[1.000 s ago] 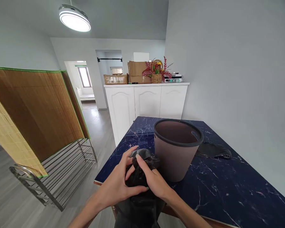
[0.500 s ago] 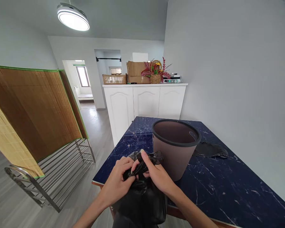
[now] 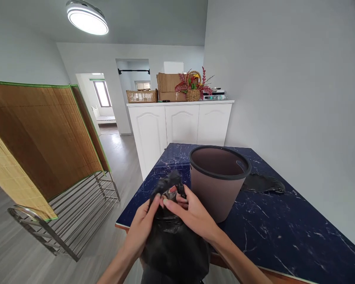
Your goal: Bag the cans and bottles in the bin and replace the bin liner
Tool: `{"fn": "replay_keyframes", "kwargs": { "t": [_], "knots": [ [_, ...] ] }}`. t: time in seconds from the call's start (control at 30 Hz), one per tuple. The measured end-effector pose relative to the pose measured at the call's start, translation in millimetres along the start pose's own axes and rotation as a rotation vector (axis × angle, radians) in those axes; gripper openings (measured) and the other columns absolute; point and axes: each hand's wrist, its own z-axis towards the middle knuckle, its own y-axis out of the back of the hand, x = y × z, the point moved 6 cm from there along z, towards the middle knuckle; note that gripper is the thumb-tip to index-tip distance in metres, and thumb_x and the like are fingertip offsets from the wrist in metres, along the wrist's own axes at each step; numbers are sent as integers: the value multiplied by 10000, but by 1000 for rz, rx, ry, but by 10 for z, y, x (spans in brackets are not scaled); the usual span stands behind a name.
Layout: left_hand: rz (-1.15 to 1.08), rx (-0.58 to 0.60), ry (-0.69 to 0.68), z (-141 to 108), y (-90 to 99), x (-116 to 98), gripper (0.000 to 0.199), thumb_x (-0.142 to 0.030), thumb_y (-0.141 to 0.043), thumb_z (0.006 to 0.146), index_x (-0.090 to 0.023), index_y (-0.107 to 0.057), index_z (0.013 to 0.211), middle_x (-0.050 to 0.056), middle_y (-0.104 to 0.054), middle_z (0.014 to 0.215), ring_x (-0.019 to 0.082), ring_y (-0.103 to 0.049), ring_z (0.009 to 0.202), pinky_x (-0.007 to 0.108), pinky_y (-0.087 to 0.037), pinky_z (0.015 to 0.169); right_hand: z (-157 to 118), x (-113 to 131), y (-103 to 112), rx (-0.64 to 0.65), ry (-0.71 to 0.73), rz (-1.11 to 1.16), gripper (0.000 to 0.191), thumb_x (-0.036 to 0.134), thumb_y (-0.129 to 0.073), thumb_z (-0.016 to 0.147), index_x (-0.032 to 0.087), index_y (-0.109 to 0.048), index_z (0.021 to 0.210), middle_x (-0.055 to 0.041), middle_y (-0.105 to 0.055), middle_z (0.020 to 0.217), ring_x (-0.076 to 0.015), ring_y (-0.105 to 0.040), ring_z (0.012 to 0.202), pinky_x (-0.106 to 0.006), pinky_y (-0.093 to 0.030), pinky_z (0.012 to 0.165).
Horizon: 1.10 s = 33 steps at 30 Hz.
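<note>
A black plastic bag (image 3: 177, 248) hangs in front of the table's near edge, its gathered top between my two hands. My left hand (image 3: 146, 215) pinches the left side of the bag's top, thumb and fingers closed on the film. On the right side, my right hand (image 3: 192, 213) grips the bunched plastic, its thumb reaching across toward the left fingers. A brownish bin (image 3: 215, 197) with a dark rim stands upright on the table just beyond my right hand. Behind the bin to the right, a flat piece of black plastic (image 3: 263, 184) lies on the table.
The dark blue marbled table (image 3: 272, 228) reaches to the wall on the right. A metal rack (image 3: 85, 209) draped with a bamboo mat (image 3: 47, 138) stands at the left. Behind the table is a white cabinet (image 3: 180, 122) holding cardboard boxes (image 3: 169, 86) and a flower basket (image 3: 193, 94).
The bag's gathered top has opened out and rises higher above my fingers. My left hand has turned more upright, and both thumbs have shifted on the plastic. The view has tilted slightly downward.
</note>
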Motion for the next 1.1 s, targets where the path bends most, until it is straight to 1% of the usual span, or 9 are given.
{"fn": "replay_keyframes", "kwargs": {
  "t": [0.07,0.23,0.43,0.6,0.73,0.87,0.97,1.03,1.1],
  "knots": [
    [-190,-112,56,6,49,55,495,-685,-751,867,-214,-635,768,60,-766,928,271,-716,953,340,-576,845,-25,-41,53,-9,0,9,472,655,-723,941,255,-669,1186,4,-543,895,-193,-560,866,-322,-491,853],
    [-388,-265,44,39,239,33,447,-613,-849,787,-214,-647,791,46,-794,1093,266,-734,1025,346,-597,858,-106,-126,299,-172,65,161,509,713,-528,1033,235,-684,953,16,-396,762,-181,-430,739,-332,-436,754],
    [-571,-360,60,114,462,66,321,-443,-875,804,-243,-626,828,-31,-704,859,229,-729,1051,344,-599,934,-577,-139,643,-312,179,223,424,643,-524,1060,288,-713,927,-90,-673,1158,-309,-576,1266,-478,-436,1144],
    [-542,-377,13,139,481,59,323,-465,-823,867,-248,-589,821,-20,-662,810,253,-701,1167,352,-586,968,-950,-565,849,-408,130,159,443,630,-676,978,350,-702,1320,-86,-617,1514,-344,-422,1543,-551,-356,1270],
    [-652,-372,73,133,408,54,283,-403,-806,902,-237,-588,832,-38,-634,785,216,-732,1012,311,-587,920,-892,-737,694,-307,68,-34,793,614,-820,865,297,-568,1547,-117,-571,1587,-371,-436,1541,-562,-364,1272],
    [-689,-359,91,138,374,49,290,-361,-853,869,-216,-604,838,-62,-574,714,127,-631,689,221,-547,687,-579,-520,468,-271,-25,-86,741,707,-672,949,280,-587,1549,-108,-574,1589,-352,-491,1498,-537,-381,1266],
    [-644,-329,79,141,370,62,381,-421,-934,773,-199,-630,834,-69,-555,697,93,-526,616,177,-479,589,-295,-281,312,-278,12,84,695,761,-618,957,306,-648,1482,-56,-575,1594,-306,-448,1537,-462,-360,1287],
    [-574,-300,99,133,355,79,460,-492,-967,711,-188,-630,789,-61,-550,683,94,-500,616,174,-461,572,-134,-213,194,-253,5,283,640,775,-669,916,294,-733,1333,-73,-701,1410,-298,-608,1367,-451,-470,1203],
    [-509,-255,109,123,327,79,507,-543,-962,701,-187,-601,716,-57,-513,640,103,-481,609,184,-462,580,-8,-172,55,-172,16,500,515,747,-718,899,267,-768,1078,-62,-759,998,-250,-716,971,-426,-612,979]
  ]
}}
